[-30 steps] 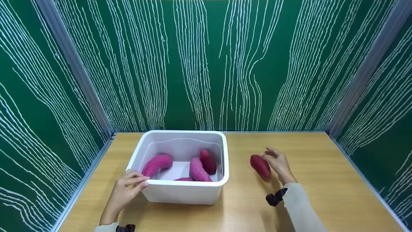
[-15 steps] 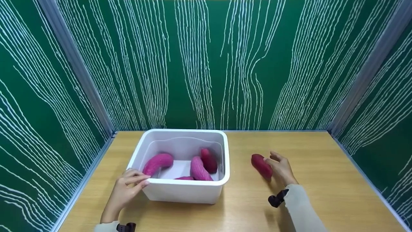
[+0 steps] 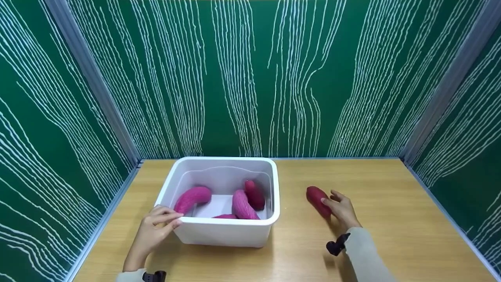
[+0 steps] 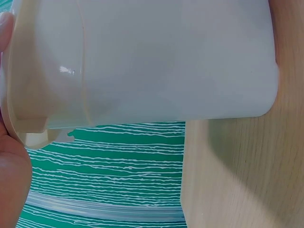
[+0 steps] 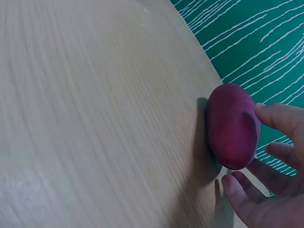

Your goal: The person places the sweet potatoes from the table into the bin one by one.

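Observation:
My left hand (image 3: 154, 227) pinches the near left corner of a white plastic bin (image 3: 225, 234), thumb outside and fingers over the rim. In the left wrist view, the bin's smooth wall (image 4: 156, 61) fills most of the picture. Inside the bin lie several curved pink ridged pieces (image 3: 193, 196) and a dark red sweet potato (image 3: 254, 196). A second dark red sweet potato (image 3: 318, 200) lies on the table to the right. My right hand (image 3: 343, 209) is beside it with fingers spread, thumb tip at its side; in the right wrist view the fingertips (image 5: 232, 184) are just off its near end.
The wooden table (image 3: 297, 250) ends at green walls (image 3: 266, 78) with white wavy lines on the back and both sides. Metal posts (image 3: 94, 78) stand at the corners. A small black wrist camera (image 3: 337, 244) sits on the right sleeve.
My right hand has shifted slightly toward the near end of the loose sweet potato, its thumb sliding along the side. My left hand and the bin stay put.

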Motion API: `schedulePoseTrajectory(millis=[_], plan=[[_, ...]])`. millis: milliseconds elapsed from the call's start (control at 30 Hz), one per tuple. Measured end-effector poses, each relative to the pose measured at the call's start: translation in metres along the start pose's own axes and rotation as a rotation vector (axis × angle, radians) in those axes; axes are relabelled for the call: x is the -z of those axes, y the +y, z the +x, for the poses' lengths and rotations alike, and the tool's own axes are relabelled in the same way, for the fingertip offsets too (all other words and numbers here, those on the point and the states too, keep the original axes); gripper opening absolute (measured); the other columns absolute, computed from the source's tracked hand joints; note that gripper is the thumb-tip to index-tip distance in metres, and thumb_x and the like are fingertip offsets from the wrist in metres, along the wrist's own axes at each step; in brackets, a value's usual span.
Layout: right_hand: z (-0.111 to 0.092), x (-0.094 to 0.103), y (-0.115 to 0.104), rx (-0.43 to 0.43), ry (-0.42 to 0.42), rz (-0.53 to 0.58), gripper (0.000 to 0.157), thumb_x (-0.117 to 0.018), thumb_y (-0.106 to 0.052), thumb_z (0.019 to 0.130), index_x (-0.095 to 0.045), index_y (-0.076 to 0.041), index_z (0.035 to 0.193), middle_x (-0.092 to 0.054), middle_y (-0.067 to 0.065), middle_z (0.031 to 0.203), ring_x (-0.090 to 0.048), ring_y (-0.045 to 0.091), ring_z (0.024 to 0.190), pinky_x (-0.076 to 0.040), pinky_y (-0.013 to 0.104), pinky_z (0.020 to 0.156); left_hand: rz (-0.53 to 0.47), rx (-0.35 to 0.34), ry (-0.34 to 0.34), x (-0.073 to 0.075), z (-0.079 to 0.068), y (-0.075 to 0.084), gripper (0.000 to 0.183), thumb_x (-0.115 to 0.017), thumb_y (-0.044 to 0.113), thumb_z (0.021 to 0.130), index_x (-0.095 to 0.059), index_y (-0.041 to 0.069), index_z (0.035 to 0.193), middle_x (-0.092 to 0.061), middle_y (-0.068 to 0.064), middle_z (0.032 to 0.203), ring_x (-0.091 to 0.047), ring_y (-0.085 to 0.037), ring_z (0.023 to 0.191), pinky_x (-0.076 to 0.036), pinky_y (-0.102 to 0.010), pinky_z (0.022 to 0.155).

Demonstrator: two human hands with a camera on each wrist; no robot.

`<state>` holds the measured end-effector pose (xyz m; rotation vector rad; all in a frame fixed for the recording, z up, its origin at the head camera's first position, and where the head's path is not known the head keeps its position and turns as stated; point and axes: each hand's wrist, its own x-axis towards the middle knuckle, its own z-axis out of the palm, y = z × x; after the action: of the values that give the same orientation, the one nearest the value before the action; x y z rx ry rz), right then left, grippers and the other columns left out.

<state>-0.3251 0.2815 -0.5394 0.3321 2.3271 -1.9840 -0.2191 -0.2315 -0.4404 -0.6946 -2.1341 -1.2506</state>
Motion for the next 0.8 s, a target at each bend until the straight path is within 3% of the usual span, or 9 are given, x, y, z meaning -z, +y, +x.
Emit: schedulePoseTrajectory(millis=[100, 333, 633, 800], plan=[[0.000, -0.001, 0.001, 0.006, -0.002, -0.008, 0.073, -0.060, -0.009, 0.094, -0.016, 0.010, 0.149, -0.022, 0.038, 0.148, -0.031, 0.048, 0.133, -0.032, 0.049, 0.107, 0.006, -0.009, -0.002, 0.000, 0.000, -0.002, 0.023, -0.078, -0.019, 0.062, -0.073, -0.008, 0.081, -0.067, -0.011, 0.078, -0.057, -0.019, 0.080, -0.041, -0.016, 0.077], [0.001, -0.002, 0.004, -0.002, -0.005, -0.054, 0.072, -0.060, -0.010, 0.094, -0.018, 0.011, 0.148, -0.024, 0.038, 0.147, -0.030, 0.049, 0.133, -0.030, 0.049, 0.107, 0.022, 0.027, -0.015, 0.000, -0.009, -0.034, 0.022, -0.081, -0.011, 0.067, -0.077, 0.001, 0.085, -0.069, 0.000, 0.082, -0.058, -0.014, 0.084, -0.041, -0.016, 0.080], [-0.003, -0.003, 0.005, 0.020, -0.008, -0.144, 0.067, -0.061, -0.014, 0.094, -0.027, 0.013, 0.145, -0.030, 0.038, 0.144, -0.036, 0.048, 0.131, -0.032, 0.050, 0.107, 0.025, 0.046, -0.016, 0.000, -0.010, -0.036, 0.022, -0.082, -0.009, 0.068, -0.078, 0.004, 0.086, -0.069, 0.001, 0.083, -0.057, -0.012, 0.085, -0.041, -0.015, 0.081], [-0.004, -0.003, 0.006, -0.004, -0.001, -0.128, 0.065, -0.061, -0.016, 0.095, -0.030, 0.011, 0.145, -0.032, 0.034, 0.145, -0.036, 0.046, 0.131, -0.033, 0.051, 0.106, 0.025, -0.002, 0.004, -0.001, -0.006, -0.025, 0.024, -0.079, -0.017, 0.064, -0.075, -0.003, 0.083, -0.068, -0.005, 0.079, -0.056, -0.014, 0.080, -0.040, -0.015, 0.075]])
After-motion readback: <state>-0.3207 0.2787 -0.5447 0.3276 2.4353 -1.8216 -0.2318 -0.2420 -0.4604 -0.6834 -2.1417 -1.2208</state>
